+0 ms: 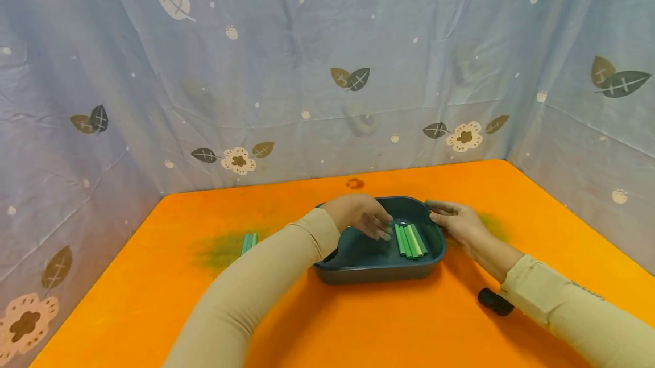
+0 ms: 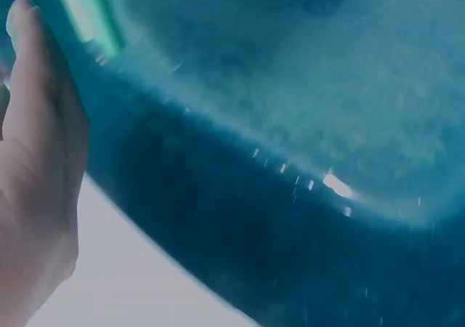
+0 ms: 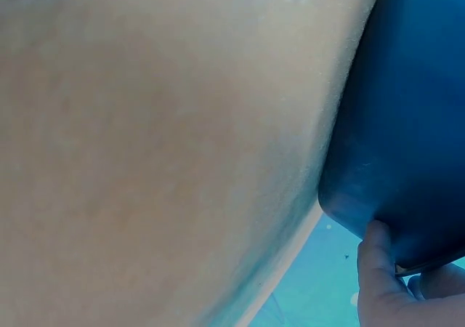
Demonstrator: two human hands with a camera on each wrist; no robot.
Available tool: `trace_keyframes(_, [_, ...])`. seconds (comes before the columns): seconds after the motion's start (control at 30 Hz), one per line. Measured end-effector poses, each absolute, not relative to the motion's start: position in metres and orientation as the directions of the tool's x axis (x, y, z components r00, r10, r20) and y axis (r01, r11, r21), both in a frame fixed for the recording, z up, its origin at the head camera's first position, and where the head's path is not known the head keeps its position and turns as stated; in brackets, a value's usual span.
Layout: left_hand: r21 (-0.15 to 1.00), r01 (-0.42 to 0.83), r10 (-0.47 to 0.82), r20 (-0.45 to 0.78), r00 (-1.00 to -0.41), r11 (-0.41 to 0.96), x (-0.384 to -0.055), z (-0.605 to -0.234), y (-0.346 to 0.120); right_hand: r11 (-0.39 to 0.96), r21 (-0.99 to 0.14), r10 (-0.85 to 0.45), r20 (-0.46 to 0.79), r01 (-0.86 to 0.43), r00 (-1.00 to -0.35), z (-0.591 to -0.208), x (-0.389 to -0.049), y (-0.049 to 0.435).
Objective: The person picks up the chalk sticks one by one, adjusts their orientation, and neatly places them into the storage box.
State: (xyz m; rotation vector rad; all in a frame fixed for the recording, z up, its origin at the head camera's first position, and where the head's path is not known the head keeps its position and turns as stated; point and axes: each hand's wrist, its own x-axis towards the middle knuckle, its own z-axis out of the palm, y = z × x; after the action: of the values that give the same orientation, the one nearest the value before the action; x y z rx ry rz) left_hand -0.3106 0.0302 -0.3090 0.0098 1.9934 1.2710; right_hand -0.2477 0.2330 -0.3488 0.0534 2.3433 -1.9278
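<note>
Left grip [image 1: 364, 215] loose, just beside green sticks [image 1: 410, 242] — tray rim [image 1: 378, 268] in pinched right grip [image 1: 460, 224]

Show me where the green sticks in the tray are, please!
In the head view, the green sticks lie side by side in the right end of the dark tray, between the left hand and the right hand at the rim.

The beige-sleeved left forearm [image 1: 261, 277] slanted in from between seven and eight o'clock, wrist bent, the bare left hand [image 1: 362, 217] pointing towards four with fingers loosely curved. The beige-sleeved right forearm [image 1: 563, 297] came from four o'clock, the bare right hand [image 1: 463, 228] pointing towards ten, pinching.
</note>
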Motion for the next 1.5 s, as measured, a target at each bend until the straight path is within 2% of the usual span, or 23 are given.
trace_keyframes(0.17, [0.819,-0.335,0.449,-0.545,-0.708,0.467,-0.299,-0.283,0.012,0.207,-0.973,-0.04,-0.111,0.1,-0.993,-0.349,-0.247,0.234])
trace_keyframes(0.37, [0.84,-0.321,0.471,-0.518,-0.714,0.438,-0.292,-0.271,-0.013,0.216,-0.972,-0.037,-0.106,0.096,-0.994,-0.353,-0.246,0.238])
trace_keyframes(0.93, [0.849,-0.289,0.429,-0.483,-0.764,0.442,-0.269,-0.273,-0.087,0.204,-0.974,-0.047,-0.108,0.097,-0.993,-0.353,-0.247,0.239])
trace_keyframes(1.5, [0.894,-0.273,0.413,-0.412,-0.812,0.354,-0.254,-0.283,-0.134,0.197,-0.977,-0.059,-0.094,0.08,-0.994,-0.35,-0.247,0.234])
